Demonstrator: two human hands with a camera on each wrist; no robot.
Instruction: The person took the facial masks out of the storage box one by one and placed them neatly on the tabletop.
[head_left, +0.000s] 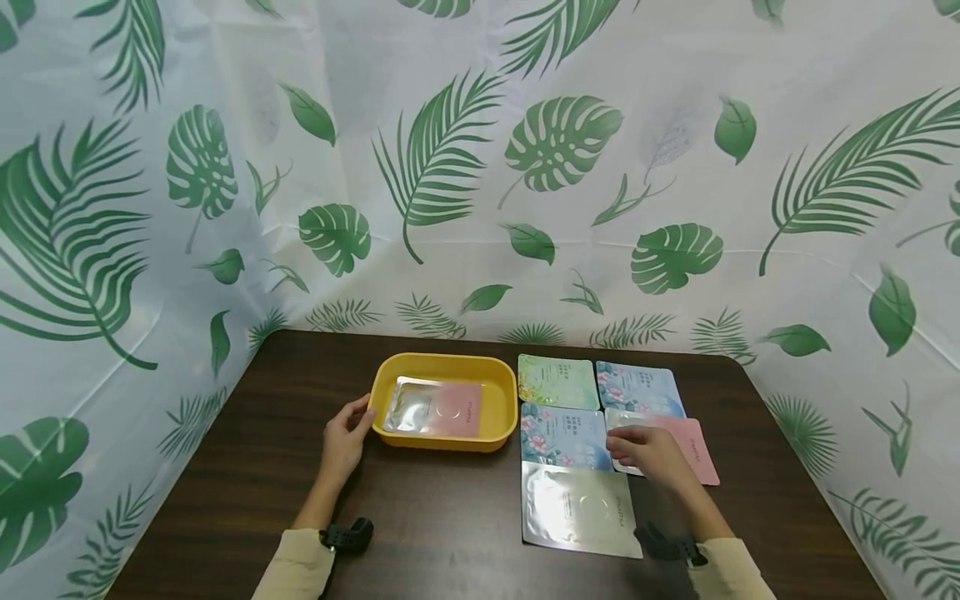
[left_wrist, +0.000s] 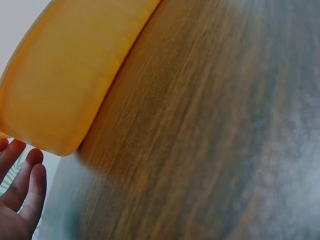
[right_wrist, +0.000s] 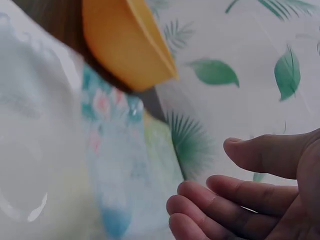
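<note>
A yellow plastic tray point(head_left: 498, 400) stands on the table with a silver-and-pink sheet mask packet point(head_left: 435, 408) lying flat inside. My left hand point(head_left: 345, 437) touches the tray's left end; in the left wrist view, its loosely bent fingers point(left_wrist: 31, 192) are by the tray wall. My right hand point(head_left: 652, 454) hovers over another silver-and-pink packet point(head_left: 696, 450). The right wrist view shows a gap between its thumb point(right_wrist: 265, 155) and fingers, with nothing held. Around it lie a green packet point(head_left: 558, 381), two blue floral packets point(head_left: 566, 437) and a silver packet point(head_left: 581, 508).
The dark wooden table point(head_left: 435, 517) backs onto a white sheet point(head_left: 450, 275) printed with green leaves. More of this sheet hangs at both sides. The packets lie close together, right of the tray. Each wrist wears a black strap device point(head_left: 348, 535).
</note>
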